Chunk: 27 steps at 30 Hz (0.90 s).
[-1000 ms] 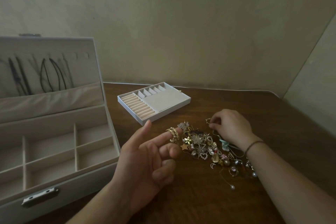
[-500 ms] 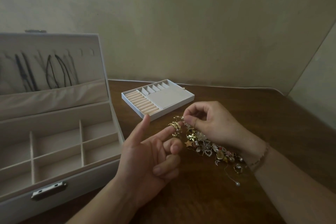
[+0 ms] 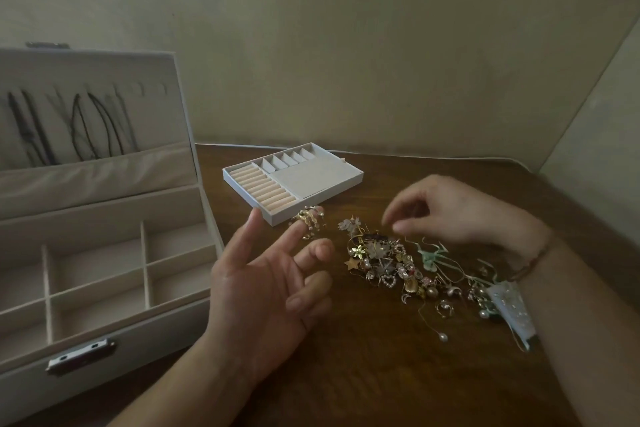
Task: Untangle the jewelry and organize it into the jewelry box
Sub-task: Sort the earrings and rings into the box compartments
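Gold rings sit stacked on the left hand's raised index finger, palm up, fingers loosely spread. The right hand hovers blurred, fingers relaxed and holding nothing, over the tangled heap of gold and pearl jewelry on the dark wooden table. The white ring tray lies beyond; the open white jewelry box stands left.

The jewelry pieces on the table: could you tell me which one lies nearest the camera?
The single pearl on a thin wire, trailing out below the tangled pile.
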Tool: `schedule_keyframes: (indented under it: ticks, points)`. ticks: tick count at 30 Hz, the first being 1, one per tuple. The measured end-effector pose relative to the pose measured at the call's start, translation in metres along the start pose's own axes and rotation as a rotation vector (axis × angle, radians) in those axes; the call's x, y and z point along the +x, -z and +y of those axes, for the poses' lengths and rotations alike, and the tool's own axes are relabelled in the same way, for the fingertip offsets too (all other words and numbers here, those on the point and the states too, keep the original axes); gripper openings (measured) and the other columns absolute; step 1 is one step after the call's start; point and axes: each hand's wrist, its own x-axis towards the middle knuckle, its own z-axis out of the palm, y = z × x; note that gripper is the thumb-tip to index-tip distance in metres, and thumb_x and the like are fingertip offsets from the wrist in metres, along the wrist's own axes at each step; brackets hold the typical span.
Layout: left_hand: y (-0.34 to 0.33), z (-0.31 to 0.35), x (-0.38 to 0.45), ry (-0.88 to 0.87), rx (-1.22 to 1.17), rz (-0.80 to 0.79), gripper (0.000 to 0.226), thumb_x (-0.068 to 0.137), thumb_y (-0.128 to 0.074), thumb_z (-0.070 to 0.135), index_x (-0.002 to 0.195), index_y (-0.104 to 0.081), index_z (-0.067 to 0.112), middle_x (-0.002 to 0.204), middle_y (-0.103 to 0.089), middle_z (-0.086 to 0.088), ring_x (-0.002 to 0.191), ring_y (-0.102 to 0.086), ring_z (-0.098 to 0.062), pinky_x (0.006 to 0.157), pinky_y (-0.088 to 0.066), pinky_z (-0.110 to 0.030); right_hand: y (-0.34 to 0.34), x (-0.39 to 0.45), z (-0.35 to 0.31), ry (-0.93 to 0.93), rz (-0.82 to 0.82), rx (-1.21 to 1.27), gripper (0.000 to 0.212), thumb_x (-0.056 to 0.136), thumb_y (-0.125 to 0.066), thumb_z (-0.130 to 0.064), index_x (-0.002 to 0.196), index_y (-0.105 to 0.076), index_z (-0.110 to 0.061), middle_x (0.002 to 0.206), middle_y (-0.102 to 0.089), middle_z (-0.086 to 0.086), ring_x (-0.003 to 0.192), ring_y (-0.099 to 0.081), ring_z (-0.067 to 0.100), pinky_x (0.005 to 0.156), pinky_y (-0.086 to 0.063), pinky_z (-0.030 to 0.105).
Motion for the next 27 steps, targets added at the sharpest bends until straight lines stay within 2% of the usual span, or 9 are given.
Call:
schedule_keyframes:
  ticks: [2, 6, 11, 14, 16, 18, 22, 24, 27]
  points:
    - [-0.001, -0.002, 0.001, 0.002, 0.029, 0.037, 0.056, 0.085, -0.051, 0.064, 0.128, -0.049, 0.028, 0.082, -0.058, -0.005, 0.040, -0.035, -0.011, 0.046, -0.026, -0.024, -0.008, 0.007, 0.011, -0.067, -0.134, -0.119, 0.022, 0.088, -0.069, -0.026, 0.103, -0.066, -0.041, 0.097, -0.062, -0.021, 0.089, -0.056, -0.007, 0.080, -0.048, 0.018]
    - [-0.006, -0.004, 0.001, 0.016, 0.088, 0.082, 0.049, 0.088, -0.047, 0.063, 0.127, -0.047, 0.033, 0.079, -0.057, -0.006, 0.040, -0.035, -0.011, 0.044, -0.031, -0.021, -0.020, 0.016, 0.023, -0.126, -0.132, -0.169, 0.020, 0.089, -0.068, -0.028, 0.107, -0.066, -0.038, 0.103, -0.059, -0.017, 0.102, -0.056, 0.003, 0.093, -0.051, 0.030]
    - [-0.006, -0.005, 0.002, 0.018, 0.118, 0.097, 0.048, 0.089, -0.046, 0.060, 0.127, -0.047, 0.030, 0.079, -0.056, -0.006, 0.040, -0.035, -0.012, 0.045, -0.030, -0.022, -0.012, 0.012, 0.024, -0.130, -0.143, -0.233, 0.014, 0.090, -0.069, -0.020, 0.091, -0.070, -0.034, 0.097, -0.059, -0.019, 0.093, -0.055, -0.001, 0.085, -0.053, 0.026]
    - [-0.004, -0.005, 0.002, 0.019, 0.146, 0.096, 0.050, 0.088, -0.047, 0.060, 0.128, -0.046, 0.031, 0.080, -0.056, -0.005, 0.042, -0.035, -0.011, 0.046, -0.029, -0.023, -0.003, 0.006, 0.024, -0.187, -0.260, -0.261, 0.008, 0.087, -0.071, -0.023, 0.090, -0.072, -0.030, 0.094, -0.062, -0.017, 0.090, -0.056, -0.001, 0.077, -0.050, 0.020]
    - [-0.004, -0.005, 0.002, 0.021, 0.162, 0.103, 0.050, 0.088, -0.046, 0.060, 0.129, -0.046, 0.031, 0.080, -0.056, -0.005, 0.042, -0.035, -0.011, 0.047, -0.030, -0.024, 0.003, 0.000, 0.025, -0.215, -0.315, -0.273, 0.009, 0.086, -0.072, -0.026, 0.094, -0.072, -0.031, 0.096, -0.062, -0.016, 0.091, -0.056, 0.002, 0.080, -0.051, 0.023]
    - [-0.005, -0.006, 0.002, 0.020, 0.180, 0.107, 0.049, 0.087, -0.046, 0.060, 0.127, -0.047, 0.029, 0.079, -0.056, -0.005, 0.042, -0.034, -0.012, 0.046, -0.030, -0.024, 0.011, -0.006, 0.028, -0.209, -0.304, -0.262, 0.012, 0.086, -0.072, -0.026, 0.096, -0.071, -0.032, 0.097, -0.062, -0.015, 0.090, -0.057, 0.003, 0.081, -0.052, 0.026]
    - [-0.005, -0.007, 0.003, 0.022, 0.197, 0.106, 0.051, 0.085, -0.048, 0.058, 0.120, -0.053, 0.022, 0.078, -0.055, -0.004, 0.043, -0.033, -0.011, 0.045, -0.030, -0.025, 0.023, -0.020, 0.029, -0.146, -0.326, -0.146, 0.013, 0.085, -0.074, -0.024, 0.088, -0.071, -0.036, 0.087, -0.066, -0.014, 0.081, -0.062, 0.000, 0.074, -0.053, 0.024]
    - [-0.005, -0.007, 0.003, 0.023, 0.197, 0.110, 0.051, 0.086, -0.047, 0.059, 0.120, -0.055, 0.021, 0.079, -0.055, -0.004, 0.043, -0.033, -0.011, 0.046, -0.029, -0.025, 0.015, -0.027, 0.028, -0.113, -0.383, -0.098, 0.016, 0.085, -0.073, -0.026, 0.092, -0.071, -0.040, 0.083, -0.066, -0.018, 0.076, -0.060, -0.006, 0.073, -0.051, 0.023]
    - [-0.005, -0.006, 0.003, 0.021, 0.214, 0.112, 0.051, 0.086, -0.047, 0.058, 0.117, -0.058, 0.020, 0.080, -0.055, -0.005, 0.043, -0.032, -0.012, 0.047, -0.028, -0.026, -0.003, -0.032, 0.036, -0.142, -0.363, -0.125, 0.030, 0.086, -0.071, -0.029, 0.111, -0.065, -0.046, 0.088, -0.061, -0.013, 0.076, -0.055, 0.001, 0.069, -0.048, 0.023]
